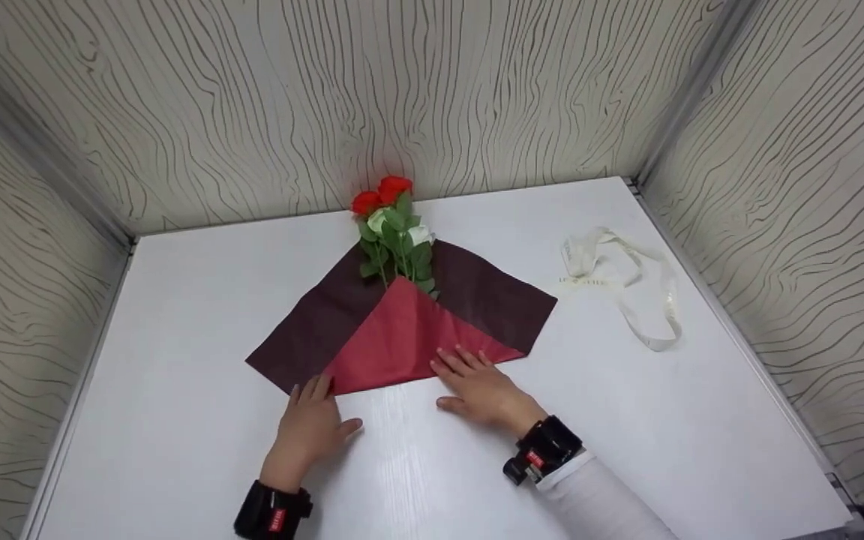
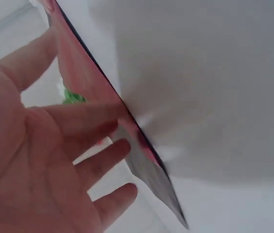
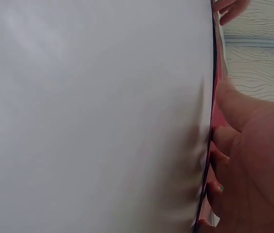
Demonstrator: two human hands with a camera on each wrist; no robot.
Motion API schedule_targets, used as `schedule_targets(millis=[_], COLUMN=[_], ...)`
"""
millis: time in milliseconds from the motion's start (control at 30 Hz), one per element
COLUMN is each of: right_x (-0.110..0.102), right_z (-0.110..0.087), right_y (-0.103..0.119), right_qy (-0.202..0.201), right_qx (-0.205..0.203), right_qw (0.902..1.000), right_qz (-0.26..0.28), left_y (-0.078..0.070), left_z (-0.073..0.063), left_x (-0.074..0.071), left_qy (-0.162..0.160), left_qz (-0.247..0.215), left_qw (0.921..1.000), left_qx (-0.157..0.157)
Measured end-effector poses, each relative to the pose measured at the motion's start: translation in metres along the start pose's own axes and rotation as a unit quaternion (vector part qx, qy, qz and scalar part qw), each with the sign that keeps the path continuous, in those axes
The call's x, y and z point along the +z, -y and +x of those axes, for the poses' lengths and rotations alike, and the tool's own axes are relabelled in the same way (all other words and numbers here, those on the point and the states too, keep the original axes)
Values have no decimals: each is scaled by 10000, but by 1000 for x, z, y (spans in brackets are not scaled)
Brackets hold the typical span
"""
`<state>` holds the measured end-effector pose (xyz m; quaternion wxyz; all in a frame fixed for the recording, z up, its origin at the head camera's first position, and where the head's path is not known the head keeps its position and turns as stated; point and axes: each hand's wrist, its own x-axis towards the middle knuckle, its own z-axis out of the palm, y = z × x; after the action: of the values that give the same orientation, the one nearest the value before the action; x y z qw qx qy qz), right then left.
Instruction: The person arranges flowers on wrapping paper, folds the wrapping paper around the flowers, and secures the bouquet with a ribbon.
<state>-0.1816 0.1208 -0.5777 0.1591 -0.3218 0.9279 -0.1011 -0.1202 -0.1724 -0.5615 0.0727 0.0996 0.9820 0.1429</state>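
A sheet of wrapping paper, dark maroon [image 1: 484, 292] on one face and red [image 1: 394, 337] on the other, lies on the table with its near part folded up into a red triangle. Red roses [image 1: 394, 187] and white roses [image 1: 421, 235] with green leaves stick out beyond the fold's tip; their lower stems are hidden under it. My left hand [image 1: 310, 427] touches the left end of the folded edge with extended fingertips. Spread flat, the fingers of my right hand [image 1: 486, 390] press on the fold's right part. Neither hand grips anything.
A loose cream ribbon [image 1: 657, 341] with printed lettering lies in curls on the right side of the white table [image 1: 184, 300]. Wood-patterned panels [image 1: 402, 90] rise behind the table and on both sides. The rose heads lie near the back panel.
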Motion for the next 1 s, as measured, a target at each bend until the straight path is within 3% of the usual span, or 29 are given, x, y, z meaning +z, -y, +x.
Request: schedule_targets(millis=[133,300,567,767,1000], right_x=[0,2,7,7,5], right_z=[1,4,9,5,-8], right_y=[2,9,26,27,7], right_qy=[-35,-247,-562,-220,-33], right_qx=[90,222,-36,-117,17], right_qw=[9999,9993,9937,9966,9987], right_qz=[-38,-177,-973,-784,-508], left_y=[-17,-31,-36,-34,-35], left_z=[9,18,23,25,26], left_x=[6,16,26,27,24], left_qy=[-135,-18,88,161,357], left_qz=[-2,-17,-83,-156,-228], left_qw=[9990,9962,9952,9946,9951], left_qx=[434,867,967,1017,890])
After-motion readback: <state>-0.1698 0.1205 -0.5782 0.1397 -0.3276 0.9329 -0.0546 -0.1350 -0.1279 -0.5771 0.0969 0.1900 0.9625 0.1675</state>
